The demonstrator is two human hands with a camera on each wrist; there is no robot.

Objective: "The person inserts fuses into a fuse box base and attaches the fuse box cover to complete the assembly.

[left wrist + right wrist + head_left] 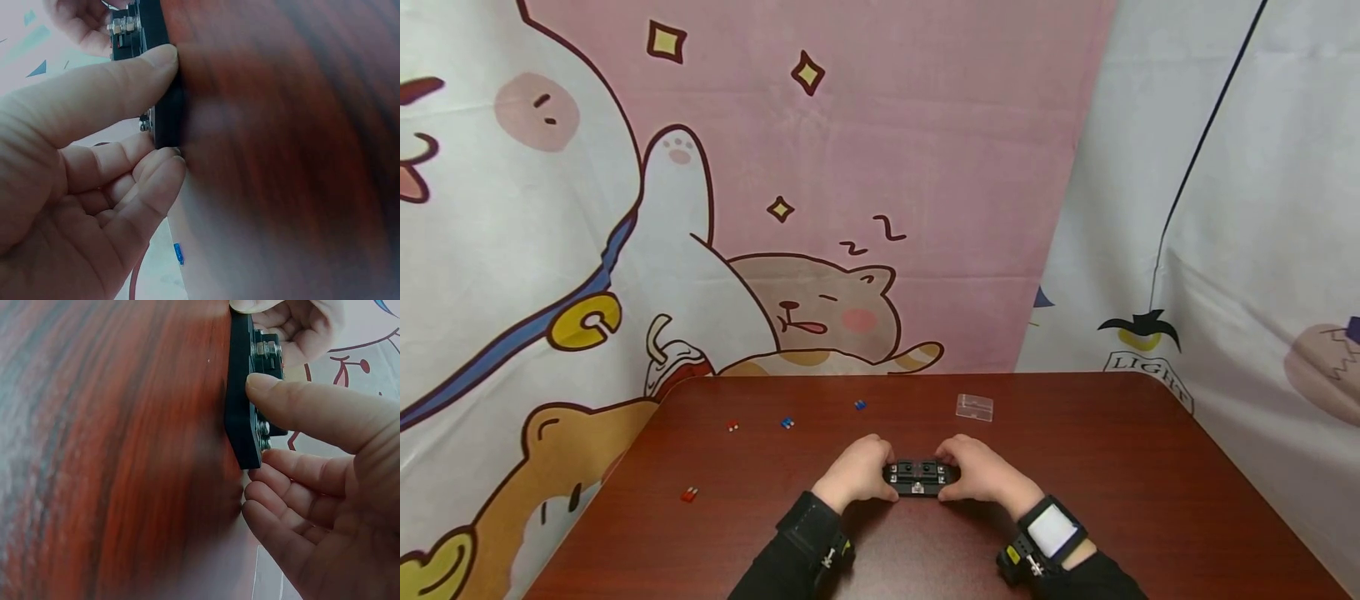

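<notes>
Red pieces and blue pieces lie loose at the left and toward the far edge, apart from the black block. The left hand grips one end of that block, on or just over the tabletop; the right hand grips the other. Metal bolts sit on the block; any further progress cannot be told. Behind the right hand, a clear plastic piece lies near the far edge. Tabletop stretches rightward, that side's edge well apart.
</notes>
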